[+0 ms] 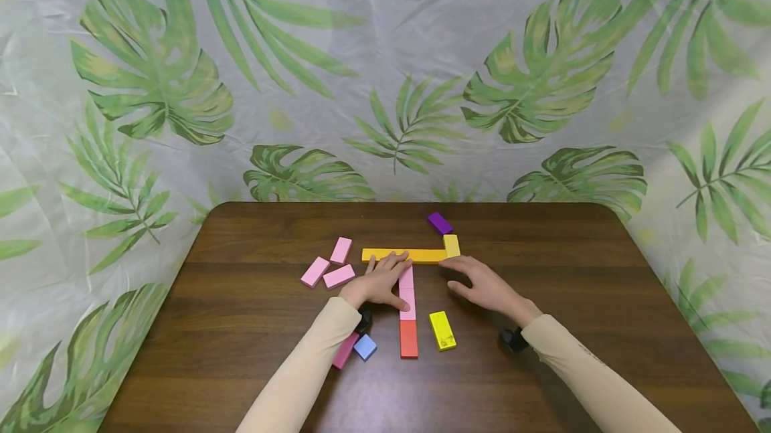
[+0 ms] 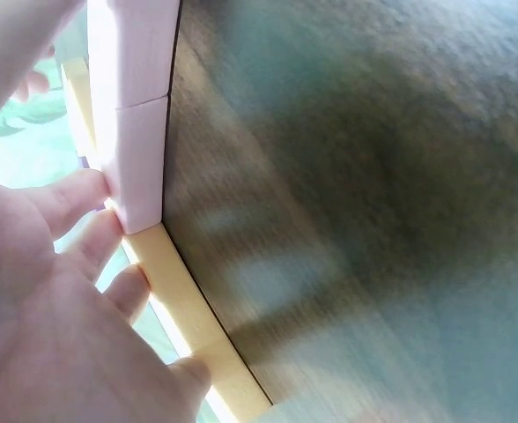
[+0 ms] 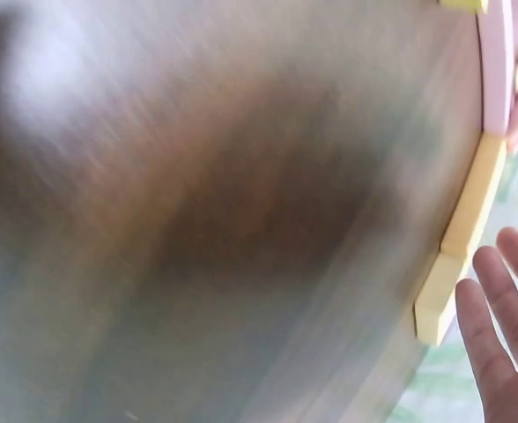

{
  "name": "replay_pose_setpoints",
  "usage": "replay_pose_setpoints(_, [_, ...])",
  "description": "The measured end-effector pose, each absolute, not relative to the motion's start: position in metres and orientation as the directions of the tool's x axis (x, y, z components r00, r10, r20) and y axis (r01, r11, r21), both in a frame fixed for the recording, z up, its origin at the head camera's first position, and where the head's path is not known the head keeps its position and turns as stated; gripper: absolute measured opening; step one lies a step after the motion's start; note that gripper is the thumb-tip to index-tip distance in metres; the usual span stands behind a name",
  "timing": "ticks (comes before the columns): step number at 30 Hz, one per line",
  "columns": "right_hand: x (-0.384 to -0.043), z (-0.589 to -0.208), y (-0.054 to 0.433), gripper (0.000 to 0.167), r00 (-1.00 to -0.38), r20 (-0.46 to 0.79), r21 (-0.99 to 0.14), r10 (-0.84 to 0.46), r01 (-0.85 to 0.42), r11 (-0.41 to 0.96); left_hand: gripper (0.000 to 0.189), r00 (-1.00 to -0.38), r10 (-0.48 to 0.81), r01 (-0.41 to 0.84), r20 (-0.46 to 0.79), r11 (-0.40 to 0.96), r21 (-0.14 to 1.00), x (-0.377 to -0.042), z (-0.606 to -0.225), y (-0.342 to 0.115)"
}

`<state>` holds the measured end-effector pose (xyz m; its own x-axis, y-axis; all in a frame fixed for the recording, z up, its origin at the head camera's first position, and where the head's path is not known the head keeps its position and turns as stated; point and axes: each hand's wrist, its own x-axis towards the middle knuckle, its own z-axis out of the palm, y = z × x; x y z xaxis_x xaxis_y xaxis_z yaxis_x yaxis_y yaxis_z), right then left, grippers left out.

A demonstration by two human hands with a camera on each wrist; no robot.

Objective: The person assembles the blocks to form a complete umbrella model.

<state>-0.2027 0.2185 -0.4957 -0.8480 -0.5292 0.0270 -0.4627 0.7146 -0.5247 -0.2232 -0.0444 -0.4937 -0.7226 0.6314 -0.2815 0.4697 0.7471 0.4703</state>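
A row of orange blocks [image 1: 429, 256] lies crosswise on the table, with a pale yellow block [image 1: 451, 245] at its right end. From the row, pink blocks [image 1: 407, 296] run toward the near side, ending in a red block [image 1: 408, 339]. My left hand [image 1: 378, 284] rests over the join of pink and orange, fingers spread; the left wrist view shows its fingertips along the blocks' edges. My right hand [image 1: 482, 286] has its fingertips beside the pale yellow block, thumb apart. In the right wrist view its fingers [image 3: 499, 291] are extended, with nothing gripped.
Beyond the pale yellow block lies a purple block [image 1: 440, 223]. Three loose pink blocks [image 1: 340, 251] are at the left. A bright yellow block [image 1: 442, 330] lies right of the red one. Near my left wrist are a blue block [image 1: 365, 347] and a dark pink block [image 1: 345, 351].
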Motion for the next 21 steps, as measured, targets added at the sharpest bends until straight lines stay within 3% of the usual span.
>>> replay_pose_setpoints(15, [-0.16, -0.5, 0.206, 0.044, -0.765, 0.001, -0.516, -0.643, -0.551, 0.655, 0.093, -0.723, 0.628, 0.467, -0.286, 0.751, 0.467, -0.224, -0.495, -0.044])
replay_pose_setpoints(21, [-0.148, -0.502, 0.201, 0.052, -0.756, -0.029, -0.486, -0.654, -0.561, 0.67, 0.093, -0.725, 0.628, 0.469, -0.283, 0.751, 0.465, -0.224, -0.494, -0.044])
